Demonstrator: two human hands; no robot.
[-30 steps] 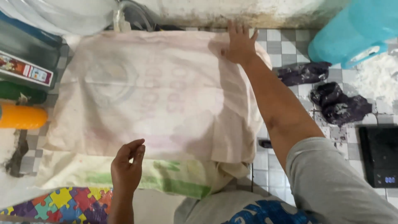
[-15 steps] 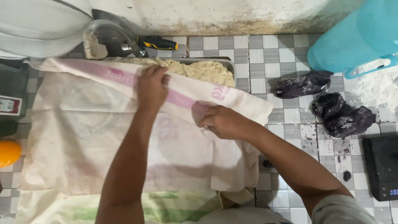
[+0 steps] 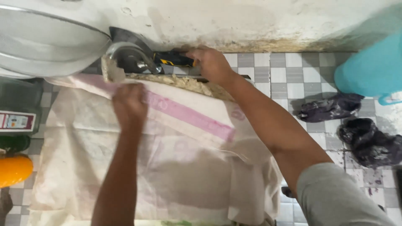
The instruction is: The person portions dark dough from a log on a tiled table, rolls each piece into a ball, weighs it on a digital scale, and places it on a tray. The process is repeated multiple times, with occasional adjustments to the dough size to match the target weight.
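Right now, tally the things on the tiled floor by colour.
White: 1, the sack cloth
Pale: 1, the crumbly dough
Black-and-yellow: 1, the tool handle
Dark purple: 2, crumpled bags
Turquoise: 1, the tub
Orange: 1, the round container
Total: 7

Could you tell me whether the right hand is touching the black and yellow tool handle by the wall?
Touching. The head view shows the right hand with its fingers closed over the end of the black and yellow tool handle, no gap between them.
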